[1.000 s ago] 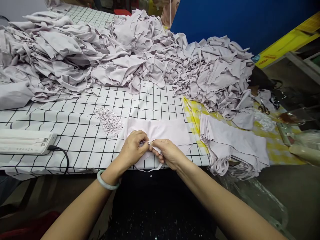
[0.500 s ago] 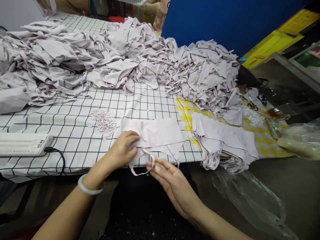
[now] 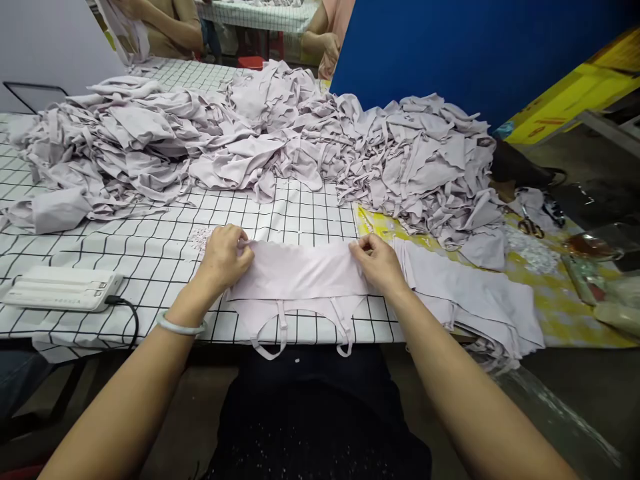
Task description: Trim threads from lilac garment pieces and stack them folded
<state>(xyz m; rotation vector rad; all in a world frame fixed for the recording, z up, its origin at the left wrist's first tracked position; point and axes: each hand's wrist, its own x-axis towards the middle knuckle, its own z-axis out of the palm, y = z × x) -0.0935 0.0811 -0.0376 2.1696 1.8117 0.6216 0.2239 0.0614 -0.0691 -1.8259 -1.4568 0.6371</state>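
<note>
A pale lilac camisole top (image 3: 305, 270) lies folded across the front of the table, its two thin straps hanging over the near edge. My left hand (image 3: 226, 257) pinches its upper left corner, and my right hand (image 3: 377, 263) pinches the upper right corner, so the cloth is stretched between them. Just right of my right hand rests a neat stack of similar folded tops (image 3: 475, 293). Small pale scraps (image 3: 200, 239) are partly hidden behind my left hand.
A long heap of the same garments (image 3: 260, 133) fills the back of the table. On the left sits a white power bank (image 3: 63, 288) with a cable. Scissors (image 3: 531, 228) lie far right on yellow checked cloth (image 3: 565, 300). Beyond, other people's arms (image 3: 175, 30) show.
Both hands have moved up from the straps to the far corners of the top and spread apart. The top now lies straighter, with both straps hanging down. The view has shifted slightly.
</note>
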